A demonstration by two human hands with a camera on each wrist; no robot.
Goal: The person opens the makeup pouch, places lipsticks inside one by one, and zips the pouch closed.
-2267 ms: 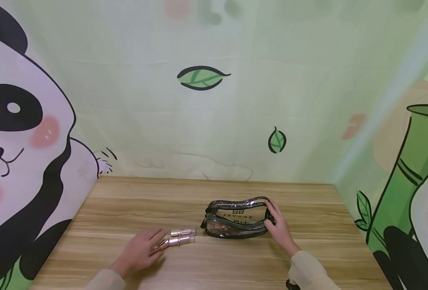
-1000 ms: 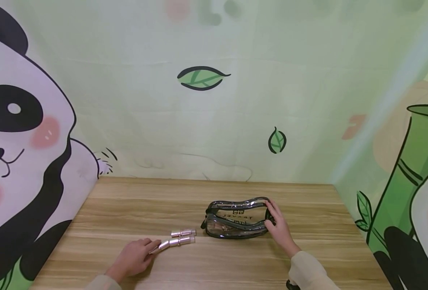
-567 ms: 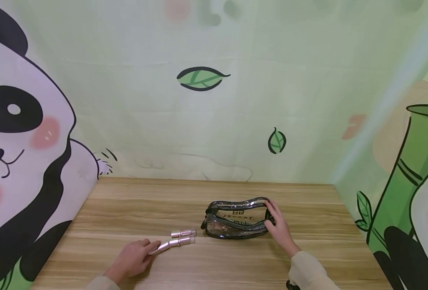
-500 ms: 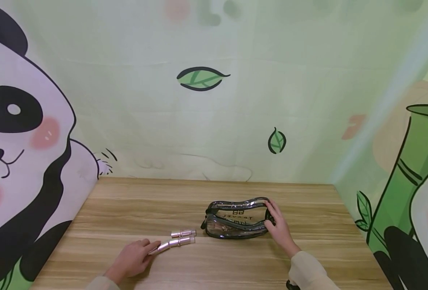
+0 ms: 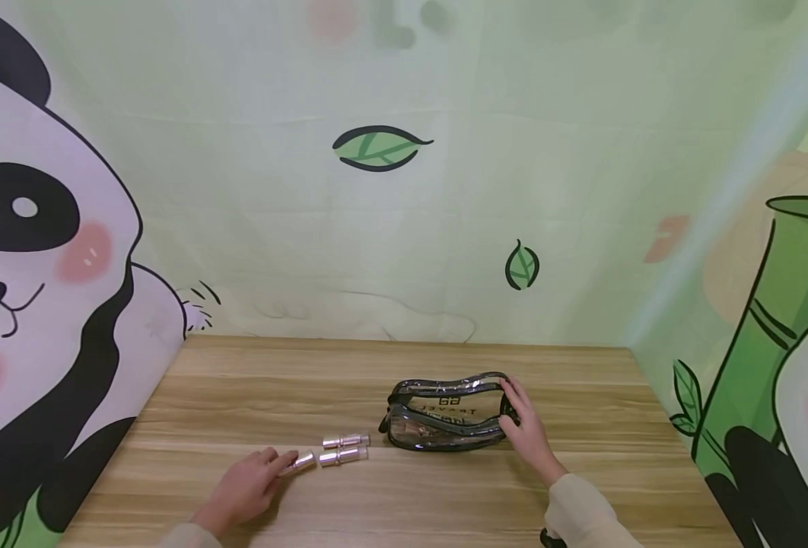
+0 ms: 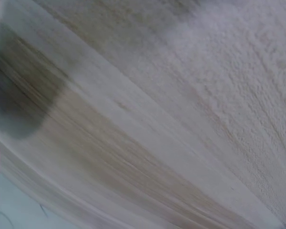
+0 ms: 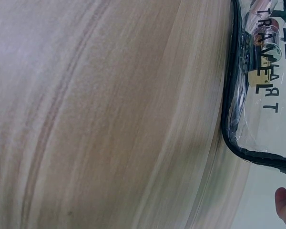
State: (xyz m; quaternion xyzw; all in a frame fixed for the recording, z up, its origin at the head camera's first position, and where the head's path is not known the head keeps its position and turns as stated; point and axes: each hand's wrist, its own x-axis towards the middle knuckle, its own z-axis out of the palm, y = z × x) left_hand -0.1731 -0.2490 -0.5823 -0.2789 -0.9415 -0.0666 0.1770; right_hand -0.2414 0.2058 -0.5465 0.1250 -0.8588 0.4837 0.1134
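In the head view, my left hand (image 5: 248, 487) pinches a shiny pink-gold lipstick (image 5: 300, 463) low over the table, its near end hidden by my fingers. Just right of it lie two more lipsticks, the nearer one (image 5: 342, 455) and the farther one (image 5: 345, 440), both with clear ends. My right hand (image 5: 529, 426) grips the right end of a clear zip pouch with black trim (image 5: 445, 441), whose top gapes. Lettering shows on the pouch. In the right wrist view, small items, including a clear-ended tube (image 7: 270, 40), show through the pouch's plastic wall.
The wood-grain table (image 5: 260, 380) reaches back to a printed cloth backdrop (image 5: 445, 228) with pandas, leaves and bamboo. A dark object (image 5: 552, 539) shows partly beside my right sleeve at the bottom edge.
My left hand has drawn back from over the lipsticks and now pinches the nearest one. A small gap has opened between it and the lipstick beside it. The right hand and pouch stay put.
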